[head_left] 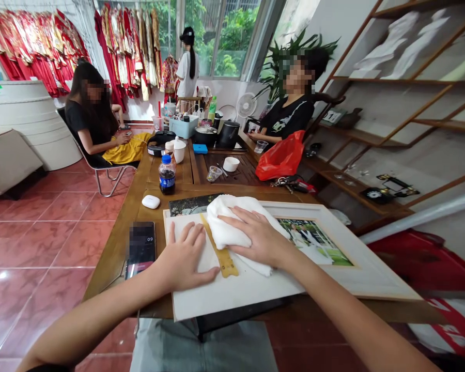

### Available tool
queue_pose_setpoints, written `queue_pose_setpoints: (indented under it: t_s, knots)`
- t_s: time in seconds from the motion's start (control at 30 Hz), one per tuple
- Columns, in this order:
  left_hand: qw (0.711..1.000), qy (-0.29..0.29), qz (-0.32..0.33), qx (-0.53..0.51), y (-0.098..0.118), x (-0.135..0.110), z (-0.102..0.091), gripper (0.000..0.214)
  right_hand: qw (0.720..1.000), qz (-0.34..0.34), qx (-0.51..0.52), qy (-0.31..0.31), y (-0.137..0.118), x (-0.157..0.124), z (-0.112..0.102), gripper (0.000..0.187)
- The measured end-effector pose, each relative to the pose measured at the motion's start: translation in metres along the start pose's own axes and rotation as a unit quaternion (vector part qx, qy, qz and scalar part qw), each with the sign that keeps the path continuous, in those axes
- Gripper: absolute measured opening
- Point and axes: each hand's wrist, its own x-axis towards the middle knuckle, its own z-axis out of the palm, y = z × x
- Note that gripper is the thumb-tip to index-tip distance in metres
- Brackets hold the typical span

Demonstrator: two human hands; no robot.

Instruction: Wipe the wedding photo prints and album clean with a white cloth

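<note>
A large white picture frame (pixel 372 271) with a wedding photo (pixel 313 240) lies flat on the wooden table (pixel 118 243) in front of me. My right hand (pixel 261 237) presses flat, fingers stretched out, on a white cloth (pixel 227 219) that rests on the frame. My left hand (pixel 184 258) lies open and flat on the frame's left part, fingers spread. A yellowish strip (pixel 222 256) runs across the frame between both hands.
A black phone (pixel 141 248), white earbud case (pixel 151 201) and cola bottle (pixel 166 175) sit left of the frame. Farther back are cups, a kettle (pixel 228 133) and a red plastic bag (pixel 281 157). Three other people are beyond the table. Wooden shelves (pixel 411 124) stand at right.
</note>
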Motion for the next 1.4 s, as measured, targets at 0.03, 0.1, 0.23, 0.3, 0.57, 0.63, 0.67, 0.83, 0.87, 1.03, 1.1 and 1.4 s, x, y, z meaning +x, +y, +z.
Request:
queue_pose_setpoints:
  t_s: [0.03, 0.1, 0.23, 0.3, 0.57, 0.63, 0.67, 0.83, 0.87, 1.03, 1.1, 1.4]
  knots:
    - [1.000, 0.003, -0.002, 0.000, 0.000, 0.000, 0.000, 0.076, 1.000, -0.007, 0.001, 0.001, 0.000, -0.002, 0.000, 0.066]
    - [1.000, 0.009, -0.002, 0.000, 0.000, 0.000, 0.000, 0.078, 1.000, -0.022, 0.004, 0.001, -0.001, -0.012, 0.000, 0.064]
    - [1.000, 0.017, 0.000, 0.008, 0.001, 0.000, 0.000, 0.078, 0.999, -0.049, 0.007, -0.003, -0.004, -0.044, -0.001, 0.069]
    - [1.000, 0.018, -0.001, 0.012, 0.002, 0.000, 0.000, 0.077, 0.997, -0.073, 0.005, -0.014, -0.005, -0.060, -0.002, 0.075]
    - [1.000, 0.006, 0.010, 0.013, -0.001, 0.000, 0.001, 0.075, 0.992, -0.121, 0.014, -0.033, 0.008, -0.080, -0.005, 0.081]
    - [1.000, 0.005, 0.015, 0.013, -0.002, 0.000, 0.002, 0.076, 0.996, -0.083, 0.006, -0.013, 0.015, -0.069, -0.001, 0.076]
    - [1.000, 0.004, 0.016, 0.013, -0.002, 0.000, 0.002, 0.076, 0.998, -0.063, 0.003, -0.003, 0.017, -0.061, 0.000, 0.072]
    - [1.000, 0.006, 0.014, 0.008, -0.003, -0.001, 0.002, 0.078, 0.999, 0.014, -0.004, 0.032, 0.021, -0.015, 0.005, 0.063]
    - [1.000, 0.007, 0.013, 0.008, -0.002, -0.001, 0.002, 0.078, 0.999, 0.024, -0.007, 0.038, 0.020, -0.008, 0.005, 0.063]
    - [1.000, 0.019, 0.008, 0.008, -0.002, -0.001, 0.002, 0.078, 0.998, 0.030, -0.009, 0.061, 0.016, -0.009, 0.009, 0.063]
    - [1.000, 0.020, 0.007, 0.008, -0.001, -0.001, 0.002, 0.079, 0.998, 0.018, -0.010, 0.063, 0.015, -0.024, 0.012, 0.063]
    - [1.000, 0.005, 0.007, 0.021, 0.000, -0.001, -0.001, 0.077, 0.996, -0.073, -0.025, 0.033, 0.001, -0.104, 0.008, 0.076]
